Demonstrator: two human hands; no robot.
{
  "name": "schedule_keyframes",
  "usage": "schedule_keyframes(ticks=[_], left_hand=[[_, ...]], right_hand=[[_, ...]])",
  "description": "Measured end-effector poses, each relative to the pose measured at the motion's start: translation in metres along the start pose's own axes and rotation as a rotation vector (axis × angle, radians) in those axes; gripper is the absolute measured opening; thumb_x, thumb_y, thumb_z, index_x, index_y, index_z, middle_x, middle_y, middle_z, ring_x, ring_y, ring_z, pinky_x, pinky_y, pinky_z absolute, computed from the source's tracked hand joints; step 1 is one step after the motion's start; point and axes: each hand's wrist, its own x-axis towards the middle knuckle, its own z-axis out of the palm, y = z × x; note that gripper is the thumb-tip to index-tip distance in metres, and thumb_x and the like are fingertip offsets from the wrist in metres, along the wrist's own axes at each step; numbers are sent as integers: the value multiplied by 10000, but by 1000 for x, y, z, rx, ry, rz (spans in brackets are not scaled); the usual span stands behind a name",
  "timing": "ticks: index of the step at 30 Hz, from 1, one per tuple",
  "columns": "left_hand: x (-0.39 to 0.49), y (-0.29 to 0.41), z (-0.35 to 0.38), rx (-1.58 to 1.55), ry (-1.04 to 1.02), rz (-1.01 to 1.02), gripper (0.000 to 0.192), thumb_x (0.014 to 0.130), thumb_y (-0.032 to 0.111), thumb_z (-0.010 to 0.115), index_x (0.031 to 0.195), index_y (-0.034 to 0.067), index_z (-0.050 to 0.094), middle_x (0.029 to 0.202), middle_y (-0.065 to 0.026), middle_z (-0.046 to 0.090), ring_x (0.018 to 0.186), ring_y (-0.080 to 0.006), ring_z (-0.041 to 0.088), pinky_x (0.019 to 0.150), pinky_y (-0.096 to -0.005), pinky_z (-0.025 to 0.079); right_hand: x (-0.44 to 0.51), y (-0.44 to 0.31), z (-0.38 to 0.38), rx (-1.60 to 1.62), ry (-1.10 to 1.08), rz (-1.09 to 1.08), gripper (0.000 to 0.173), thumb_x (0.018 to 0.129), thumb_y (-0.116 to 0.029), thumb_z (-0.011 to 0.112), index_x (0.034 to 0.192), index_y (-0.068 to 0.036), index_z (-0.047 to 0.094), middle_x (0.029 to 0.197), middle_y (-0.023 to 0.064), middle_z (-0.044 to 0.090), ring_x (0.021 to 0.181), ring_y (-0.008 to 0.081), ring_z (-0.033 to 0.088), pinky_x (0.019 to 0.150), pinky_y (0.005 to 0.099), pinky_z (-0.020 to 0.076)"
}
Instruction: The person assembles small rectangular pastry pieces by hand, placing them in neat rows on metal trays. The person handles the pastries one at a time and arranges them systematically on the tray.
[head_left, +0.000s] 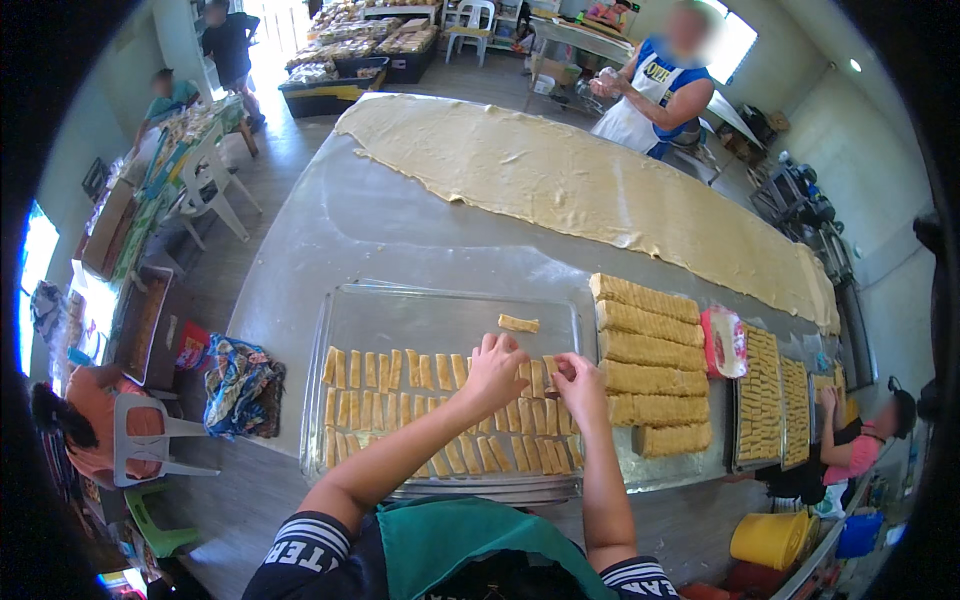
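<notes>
A metal baking tray (442, 307), on top of a stack of trays, lies before me with rows of small dough strips (420, 409). Over the tray's upper row is my left hand (496, 371), fingers bent down at the strips; whether it grips one is hidden. My right hand (577, 379) is just to the right, its thumb and forefinger at a dough strip (551, 367) at the row's end. A single dough strip (518, 323) lies apart, above my left hand. Right of the tray are several thick cut dough rolls (651, 337) stacked side by side.
A long dough sheet (570, 187) spans the far side of the metal table (292, 247). A red-and-white tub (724, 341) and filled trays (759, 397) stand at right, by a person in pink (855, 450). Another person in a white apron (656, 90) stands beyond the table.
</notes>
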Motion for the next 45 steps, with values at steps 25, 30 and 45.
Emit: schedule_keyframes(ticks=[25,30,45], left_hand=[[-32,-32,-39,-1282,181,-472,372,893,116,651,1217,-46,569,1102,-110,647,1006,-154,606,873,-280,487],[-35,-24,-50,-1393,118,-424,286,893,102,645,1150,-17,603,1022,-66,656,922,-120,614,815,-260,498],[-30,-15,-54,-1687,41,-560,104,916,118,619,998,55,629,897,0,622,791,-89,595,762,-249,515]], right_hand=[[29,-64,38,654,-381,54,246,852,-16,656,1094,17,625,964,57,669,833,103,624,771,240,508],[8,-86,18,469,-384,-66,262,852,-24,659,1110,11,638,974,60,659,837,120,634,757,249,519],[4,-69,0,911,-100,-176,131,878,-7,618,996,-64,622,1004,46,633,868,127,623,775,269,540]])
